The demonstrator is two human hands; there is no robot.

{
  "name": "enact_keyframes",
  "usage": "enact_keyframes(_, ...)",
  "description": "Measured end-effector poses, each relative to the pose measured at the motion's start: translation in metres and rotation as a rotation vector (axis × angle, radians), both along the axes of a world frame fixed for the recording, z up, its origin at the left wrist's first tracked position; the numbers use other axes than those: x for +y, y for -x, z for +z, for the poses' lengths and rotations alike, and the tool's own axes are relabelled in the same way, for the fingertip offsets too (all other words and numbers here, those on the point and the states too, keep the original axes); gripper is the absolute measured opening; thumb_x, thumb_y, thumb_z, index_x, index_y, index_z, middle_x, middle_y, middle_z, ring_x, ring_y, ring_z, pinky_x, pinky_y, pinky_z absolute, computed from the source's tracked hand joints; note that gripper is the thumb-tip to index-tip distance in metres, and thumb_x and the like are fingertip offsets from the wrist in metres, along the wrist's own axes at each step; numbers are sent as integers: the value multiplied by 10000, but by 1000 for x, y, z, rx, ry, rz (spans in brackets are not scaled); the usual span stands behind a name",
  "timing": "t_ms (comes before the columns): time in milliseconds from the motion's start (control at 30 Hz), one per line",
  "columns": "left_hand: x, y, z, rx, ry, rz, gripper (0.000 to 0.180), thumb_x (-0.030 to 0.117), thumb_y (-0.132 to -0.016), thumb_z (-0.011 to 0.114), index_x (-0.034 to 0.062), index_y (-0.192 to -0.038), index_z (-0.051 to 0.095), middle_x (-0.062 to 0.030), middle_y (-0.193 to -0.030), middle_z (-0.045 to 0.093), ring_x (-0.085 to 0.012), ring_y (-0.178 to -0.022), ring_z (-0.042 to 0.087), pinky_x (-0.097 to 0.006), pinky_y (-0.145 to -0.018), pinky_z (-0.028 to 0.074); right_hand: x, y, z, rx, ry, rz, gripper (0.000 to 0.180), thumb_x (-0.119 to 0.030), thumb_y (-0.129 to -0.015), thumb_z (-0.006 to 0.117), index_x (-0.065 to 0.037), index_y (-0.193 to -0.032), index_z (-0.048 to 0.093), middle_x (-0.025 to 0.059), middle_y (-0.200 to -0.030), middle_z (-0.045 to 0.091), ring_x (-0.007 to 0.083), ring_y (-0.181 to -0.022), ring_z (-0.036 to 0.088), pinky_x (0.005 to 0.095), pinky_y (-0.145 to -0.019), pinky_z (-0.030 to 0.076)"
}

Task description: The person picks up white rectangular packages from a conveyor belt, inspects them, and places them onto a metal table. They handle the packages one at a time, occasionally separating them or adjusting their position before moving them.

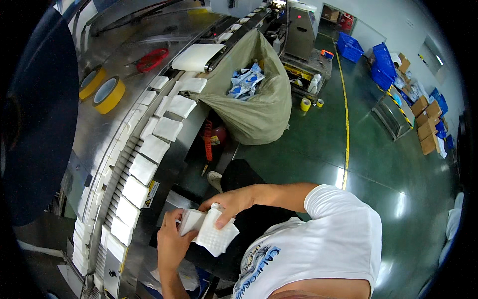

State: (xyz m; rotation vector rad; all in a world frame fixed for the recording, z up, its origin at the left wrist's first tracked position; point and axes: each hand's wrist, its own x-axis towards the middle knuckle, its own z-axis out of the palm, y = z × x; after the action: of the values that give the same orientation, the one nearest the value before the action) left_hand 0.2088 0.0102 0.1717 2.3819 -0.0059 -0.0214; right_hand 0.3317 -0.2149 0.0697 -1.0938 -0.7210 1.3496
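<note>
My left hand (172,241) and my right hand (230,203) both grip a small stack of white square pads (213,233) in front of my chest. The left hand holds the stack's left end from below. Fingers of the right hand press on its top. To the left of my hands runs a metal conveyor line (164,159) carrying a row of white pads (142,168) laid one after another, up to a white belt (196,56) at the far end.
Two yellow tape rolls (102,89) and a red tool (152,60) lie on the steel machine top. A large grey-green sack (259,107) with blue-white packets stands beside the line. Blue crates (383,65), cardboard boxes (428,124) and a green floor with a yellow line lie right.
</note>
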Motion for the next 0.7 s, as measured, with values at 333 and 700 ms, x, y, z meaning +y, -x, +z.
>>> enact_keyframes(333, -9, 2, -57, -126, 212, 252, 371, -46, -758, 826, -29, -1095, 672, -142, -1007, 682, -233, -890, 687, -328, -798, 558, -14, -1, -12, 13, 70, -237, 647, -159, -879, 859, 43, -1421, 569, 72, -1197, 706, 131, -1069, 670, 298, -960, 547)
enact_keyframes(700, -53, 36, -104, -274, 1462, 546, 338, 39, -930, 787, 18, -1229, 632, -69, -1118, 717, -148, -994, 700, -295, -859, 582, -11, 0, -6, 157, 61, -198, 585, -154, -898, 836, 21, -1396, 582, 81, -1203, 707, 134, -1042, 692, 311, -920, 571)
